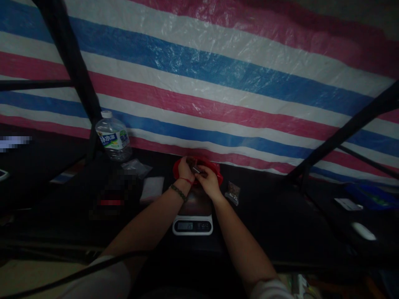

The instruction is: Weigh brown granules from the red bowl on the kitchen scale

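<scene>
Over a half-hidden red plastic bowl point(176, 170), your right hand point(210, 182) grasps a small, dark, shiny piece point(197, 170) in its fingers, too dim to identify; whether your left hand point(185, 169) grips it too, I cannot tell. Nearer you, the white-edged digital scale point(193, 231) is barely legible.

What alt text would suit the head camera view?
The left hand and right hand meet over a red bowl beyond a scale's display on a black table; what they hold is unclear. A bottle stands at left, a small bag lies at right, and a striped sheet hangs behind.
</scene>
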`<state>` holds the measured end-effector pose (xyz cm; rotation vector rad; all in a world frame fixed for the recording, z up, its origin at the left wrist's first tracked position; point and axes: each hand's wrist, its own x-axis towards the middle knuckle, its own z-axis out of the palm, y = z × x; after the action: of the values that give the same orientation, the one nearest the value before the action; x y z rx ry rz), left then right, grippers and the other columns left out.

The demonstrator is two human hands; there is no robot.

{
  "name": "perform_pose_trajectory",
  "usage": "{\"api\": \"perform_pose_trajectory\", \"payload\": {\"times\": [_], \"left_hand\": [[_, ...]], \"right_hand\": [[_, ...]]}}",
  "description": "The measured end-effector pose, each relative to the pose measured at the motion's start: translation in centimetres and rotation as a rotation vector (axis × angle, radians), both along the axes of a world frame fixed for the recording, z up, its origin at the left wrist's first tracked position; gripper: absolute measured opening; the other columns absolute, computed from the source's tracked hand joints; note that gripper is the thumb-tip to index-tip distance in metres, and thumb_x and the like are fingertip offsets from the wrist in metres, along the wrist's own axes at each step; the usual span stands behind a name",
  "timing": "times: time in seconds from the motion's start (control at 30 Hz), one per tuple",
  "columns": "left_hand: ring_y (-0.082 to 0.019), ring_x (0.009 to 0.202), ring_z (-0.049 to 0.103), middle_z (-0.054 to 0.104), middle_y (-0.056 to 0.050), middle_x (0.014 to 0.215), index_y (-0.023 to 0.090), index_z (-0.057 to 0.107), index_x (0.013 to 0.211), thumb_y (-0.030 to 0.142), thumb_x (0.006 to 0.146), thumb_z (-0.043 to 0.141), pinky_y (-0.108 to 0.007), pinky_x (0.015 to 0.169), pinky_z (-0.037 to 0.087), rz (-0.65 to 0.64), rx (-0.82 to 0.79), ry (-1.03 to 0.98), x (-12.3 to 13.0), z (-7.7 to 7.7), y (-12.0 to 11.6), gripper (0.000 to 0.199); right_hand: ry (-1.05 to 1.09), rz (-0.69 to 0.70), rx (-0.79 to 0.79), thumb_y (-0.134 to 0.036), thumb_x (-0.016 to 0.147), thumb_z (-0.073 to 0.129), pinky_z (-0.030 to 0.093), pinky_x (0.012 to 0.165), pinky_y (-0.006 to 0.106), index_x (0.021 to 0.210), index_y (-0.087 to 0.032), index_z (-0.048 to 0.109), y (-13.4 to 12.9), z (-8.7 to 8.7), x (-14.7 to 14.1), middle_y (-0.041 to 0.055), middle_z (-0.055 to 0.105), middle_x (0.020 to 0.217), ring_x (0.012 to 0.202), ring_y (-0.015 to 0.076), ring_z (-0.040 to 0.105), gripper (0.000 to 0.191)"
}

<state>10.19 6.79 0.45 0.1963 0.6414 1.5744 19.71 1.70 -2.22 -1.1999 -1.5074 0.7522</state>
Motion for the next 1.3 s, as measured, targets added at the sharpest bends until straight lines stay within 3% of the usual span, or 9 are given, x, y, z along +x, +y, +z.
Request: {"api": "perform_pose_trajectory", "payload": {"times": [0.2, 0.33, 0.47, 0.6, 0.93, 1.13, 1.3], "left_hand": [[-0.009, 0.045, 0.053, 0.056, 0.003, 0.052, 0.016, 0.053, 0.059, 0.023, 0.079, 0.052, -0.022, 0.05, 0.041, 0.03, 0.009, 0.095, 0.4, 0.9, -0.8, 0.021], [-0.01, 0.047, 0.055, 0.057, 0.001, 0.053, 0.015, 0.055, 0.059, 0.022, 0.08, 0.052, -0.022, 0.051, 0.042, -0.061, 0.006, 0.087, 0.3, 1.3, -1.0, 0.022], [-0.011, 0.049, 0.056, 0.058, 0.0, 0.052, 0.016, 0.056, 0.057, 0.021, 0.08, 0.053, -0.023, 0.055, 0.044, -0.142, 0.107, 0.146, 0.4, 1.5, -1.1, 0.024], [-0.012, 0.047, 0.054, 0.057, 0.0, 0.048, 0.016, 0.055, 0.054, 0.021, 0.081, 0.055, -0.023, 0.052, 0.042, -0.121, 0.171, 0.293, 0.6, 1.6, -1.1, 0.027], [-0.012, 0.047, 0.055, 0.06, -0.002, 0.051, 0.016, 0.059, 0.054, 0.028, 0.087, 0.05, -0.024, 0.053, 0.041, -0.119, 0.205, 0.346, 0.7, 1.8, -1.6, 0.037], [-0.016, 0.053, 0.061, 0.065, -0.008, 0.057, 0.013, 0.066, 0.063, 0.038, 0.091, 0.046, -0.023, 0.052, 0.044, -0.247, 0.246, 0.383, 0.2, 1.4, -1.7, 0.043], [-0.017, 0.061, 0.066, 0.07, -0.009, 0.069, 0.012, 0.071, 0.089, 0.041, 0.092, 0.047, -0.022, 0.055, 0.048, -0.266, 0.261, 0.298, 0.2, 1.2, -1.9, 0.038]], "right_hand": [[0.082, 0.0, -0.062, -0.023, 0.069, 0.07, 0.054, 0.082, 0.034, 0.102, -0.018, 0.066, 0.0, 0.4, 0.4, 0.007, 0.071, 0.1, 0.086, 0.0198, 0.068, 0.034], [0.125, 0.047, -0.044, -0.023, 0.066, 0.071, 0.054, 0.082, 0.032, 0.102, -0.017, 0.065, 0.2, 0.0, 0.8, 0.0072, 0.07, 0.105, 0.086, 0.0189, 0.068, 0.037], [0.188, 0.017, -0.064, -0.027, 0.069, 0.069, 0.055, 0.08, 0.032, 0.101, -0.016, 0.063, 0.2, -0.2, 0.7, 0.0075, 0.071, 0.099, 0.086, 0.0192, 0.068, 0.035], [0.175, 0.046, -0.076, -0.025, 0.067, 0.071, 0.054, 0.082, 0.034, 0.1, -0.017, 0.064, 0.1, 0.3, 0.5, 0.0075, 0.071, 0.098, 0.087, 0.0201, 0.068, 0.034], [0.193, 0.032, 0.001, -0.019, 0.067, 0.068, 0.054, 0.086, 0.034, 0.104, -0.018, 0.061, -0.3, 0.6, 0.3, 0.0071, 0.071, 0.103, 0.093, 0.02, 0.068, 0.038], [0.186, 0.02, -0.014, -0.02, 0.068, 0.067, 0.054, 0.085, 0.034, 0.104, -0.017, 0.061, -0.3, 0.6, 0.2, 0.0076, 0.07, 0.102, 0.092, 0.0204, 0.068, 0.037], [0.23, 0.042, 0.001, -0.016, 0.066, 0.063, 0.053, 0.087, 0.033, 0.104, -0.018, 0.061, -0.2, 0.5, 0.1, 0.0068, 0.07, 0.104, 0.095, 0.0195, 0.067, 0.038]]}}
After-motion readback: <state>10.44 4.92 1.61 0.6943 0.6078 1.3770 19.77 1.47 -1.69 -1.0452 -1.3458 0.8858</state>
